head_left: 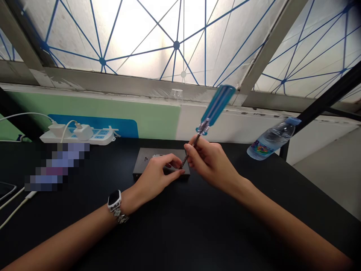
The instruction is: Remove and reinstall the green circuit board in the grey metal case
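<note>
My right hand [210, 162] grips a screwdriver [216, 107] by its dark metal shaft, just below the clear blue handle. The screwdriver is tilted, handle up and to the right, with its tip at the right front part of a flat grey metal box [138, 162]. Around that tip, the thumb and forefinger of my left hand [154, 173] come together in a pinch. Whatever lies between them, if anything, is too small to make out. My left hand also covers much of the box's top. A watch [114, 199] is on my left wrist.
A plastic water bottle [270, 140] leans against a black frame bar at the right. Along the wall on the left is a white power strip [104, 138] with plugged-in chargers and cables. A blurred-out patch [56, 169] and a phone-like edge [7, 189] are on the black table [158, 229].
</note>
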`<state>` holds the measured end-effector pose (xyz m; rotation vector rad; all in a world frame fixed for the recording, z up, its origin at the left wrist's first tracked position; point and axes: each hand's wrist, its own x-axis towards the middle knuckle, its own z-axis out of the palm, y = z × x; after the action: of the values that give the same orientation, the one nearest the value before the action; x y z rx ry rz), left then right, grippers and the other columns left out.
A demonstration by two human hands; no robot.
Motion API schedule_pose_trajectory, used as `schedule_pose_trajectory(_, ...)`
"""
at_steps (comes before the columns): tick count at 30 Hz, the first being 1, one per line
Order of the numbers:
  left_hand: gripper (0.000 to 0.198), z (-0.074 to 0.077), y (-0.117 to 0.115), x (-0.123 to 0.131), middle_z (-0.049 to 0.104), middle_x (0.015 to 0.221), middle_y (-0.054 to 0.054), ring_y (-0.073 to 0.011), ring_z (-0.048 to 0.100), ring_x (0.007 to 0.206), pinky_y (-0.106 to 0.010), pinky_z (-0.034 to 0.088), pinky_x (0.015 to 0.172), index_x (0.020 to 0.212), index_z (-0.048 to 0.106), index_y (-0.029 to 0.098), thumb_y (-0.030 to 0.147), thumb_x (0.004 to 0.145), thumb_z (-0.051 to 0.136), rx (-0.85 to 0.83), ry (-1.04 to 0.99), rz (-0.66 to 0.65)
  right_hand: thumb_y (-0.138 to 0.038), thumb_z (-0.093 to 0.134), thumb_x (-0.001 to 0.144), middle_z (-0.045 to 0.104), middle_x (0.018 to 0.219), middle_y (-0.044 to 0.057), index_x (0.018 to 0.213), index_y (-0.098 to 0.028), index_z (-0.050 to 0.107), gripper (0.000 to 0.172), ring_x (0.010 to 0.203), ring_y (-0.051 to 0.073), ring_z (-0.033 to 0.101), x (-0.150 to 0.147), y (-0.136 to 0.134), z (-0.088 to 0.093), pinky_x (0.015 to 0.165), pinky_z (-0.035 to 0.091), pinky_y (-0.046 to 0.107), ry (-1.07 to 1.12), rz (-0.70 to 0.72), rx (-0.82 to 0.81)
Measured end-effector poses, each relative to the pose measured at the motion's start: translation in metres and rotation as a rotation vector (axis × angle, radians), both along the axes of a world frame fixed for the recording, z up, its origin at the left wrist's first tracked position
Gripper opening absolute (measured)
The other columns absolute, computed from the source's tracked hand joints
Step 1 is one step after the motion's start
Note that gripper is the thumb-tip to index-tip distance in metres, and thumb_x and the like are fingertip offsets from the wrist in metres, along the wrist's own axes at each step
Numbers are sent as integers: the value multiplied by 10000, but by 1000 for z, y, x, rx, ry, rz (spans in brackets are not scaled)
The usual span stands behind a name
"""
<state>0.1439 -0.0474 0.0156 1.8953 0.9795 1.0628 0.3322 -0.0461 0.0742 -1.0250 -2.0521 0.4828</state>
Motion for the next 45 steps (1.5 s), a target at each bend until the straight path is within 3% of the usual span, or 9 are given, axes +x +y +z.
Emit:
schedule_pose_trajectory(6,86,-9,7,-2,798,948,-31,-234,740,907,-331,544,837,927,774,220,296,920,735,-7,-27,53,-268,499,1036,551,626,-37,814,-213,509,229,524,115,484,-11,9,1,534,360,258,-105,20,46)
schedule_pose_trajectory(17,101,-17,7,-2,814,1001,-23,-224,751,947,-309,546,860,995,797,216,234,926,727,67,-4,51,-288,561,1008,529,624,-36,791,-197,552,235,527,103,462,-10,8,-7,519,353,249,-85,-31,47)
schedule_pose_trajectory(21,108,-18,8,-4,816,998,-9,-214,751,941,-296,539,845,985,802,229,242,946,703,64,1,25,-313,616,979,632,756,5,978,-177,656,142,611,127,598,-2,8,3,547,457,244,-47,89,-121)
schedule_pose_trajectory(24,134,-16,7,-6,817,1014,8,-208,751,954,-294,529,861,992,805,251,252,969,673,43,28,-15,-283,587,993,713,1007,71,1203,-165,649,248,723,151,686,6,8,12,632,565,278,40,254,-328)
schedule_pose_trajectory(27,168,-14,8,-8,812,1028,7,-212,744,972,-301,526,861,1007,802,255,250,988,635,15,55,-38,-274,569,1006,711,1187,109,1251,-164,657,282,799,161,705,11,11,15,703,613,315,97,355,-423)
schedule_pose_trajectory(33,177,-10,8,-9,785,1086,-24,-227,717,1029,-332,525,903,1064,773,242,241,988,613,4,95,-70,-335,660,976,748,928,73,1021,-146,718,203,781,181,720,9,17,10,717,619,312,186,308,-443)
schedule_pose_trajectory(37,150,-11,7,-3,761,1069,-43,-228,715,994,-343,545,886,1062,724,220,292,932,702,0,-10,49,-346,777,891,727,860,48,819,-162,678,221,727,159,697,5,20,4,685,591,275,243,241,-369)
schedule_pose_trajectory(45,183,-20,6,12,741,876,-17,-205,728,843,-315,576,765,879,675,198,330,860,801,-52,-207,135,-384,851,812,644,702,-12,750,-211,536,366,610,164,671,-2,22,-14,575,548,279,362,115,-274)
